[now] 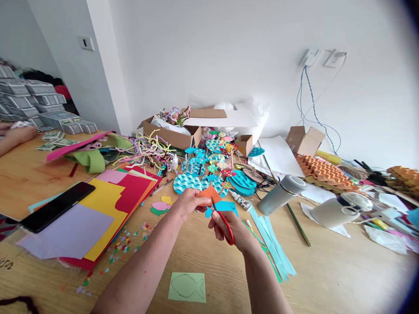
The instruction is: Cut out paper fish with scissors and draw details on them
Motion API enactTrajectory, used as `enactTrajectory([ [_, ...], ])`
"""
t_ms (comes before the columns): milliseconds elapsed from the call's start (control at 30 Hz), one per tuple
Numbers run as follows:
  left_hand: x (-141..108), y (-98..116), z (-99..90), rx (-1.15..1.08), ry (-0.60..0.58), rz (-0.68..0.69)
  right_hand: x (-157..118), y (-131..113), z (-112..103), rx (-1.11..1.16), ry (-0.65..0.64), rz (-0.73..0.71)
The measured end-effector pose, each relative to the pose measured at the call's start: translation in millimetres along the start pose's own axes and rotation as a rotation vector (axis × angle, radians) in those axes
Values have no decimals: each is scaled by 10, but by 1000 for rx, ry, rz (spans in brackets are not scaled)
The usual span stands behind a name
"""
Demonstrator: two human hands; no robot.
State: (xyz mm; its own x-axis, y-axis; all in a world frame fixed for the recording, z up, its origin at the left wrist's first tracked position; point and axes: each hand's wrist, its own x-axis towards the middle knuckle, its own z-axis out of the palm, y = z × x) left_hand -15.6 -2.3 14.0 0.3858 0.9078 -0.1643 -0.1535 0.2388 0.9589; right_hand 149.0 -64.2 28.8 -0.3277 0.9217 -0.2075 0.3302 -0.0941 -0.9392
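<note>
Pinching orange paper [210, 192] w/ L hand [188, 204], red scissors [228, 227] w/ R hand [240, 231], so could nick L thumb [207, 200] b/c holding v. near blades [214, 203].

Left hand [190, 204] and right hand [236, 227] are bare — left forearm [153, 253] and right forearm [262, 279] likewise uncovered; one small dark spot [145, 271] marks the former.

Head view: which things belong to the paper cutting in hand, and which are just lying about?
Belongs:
orange paper, in the left grip
red scissors, in the right grip
probably fish drawing and coloured sheets

Seemingly just lying about:
black phone
grey flask
open cardboard box
</note>
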Motion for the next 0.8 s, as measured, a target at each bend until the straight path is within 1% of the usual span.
enactTrajectory([
  [500, -15, 20, 21, -21, 13, -6, -26, -75, -14, -18, 14, 42],
  [800, -23, 34, 25, -24, 14, -5, -24, -66, -20, -26, 8, 49],
])
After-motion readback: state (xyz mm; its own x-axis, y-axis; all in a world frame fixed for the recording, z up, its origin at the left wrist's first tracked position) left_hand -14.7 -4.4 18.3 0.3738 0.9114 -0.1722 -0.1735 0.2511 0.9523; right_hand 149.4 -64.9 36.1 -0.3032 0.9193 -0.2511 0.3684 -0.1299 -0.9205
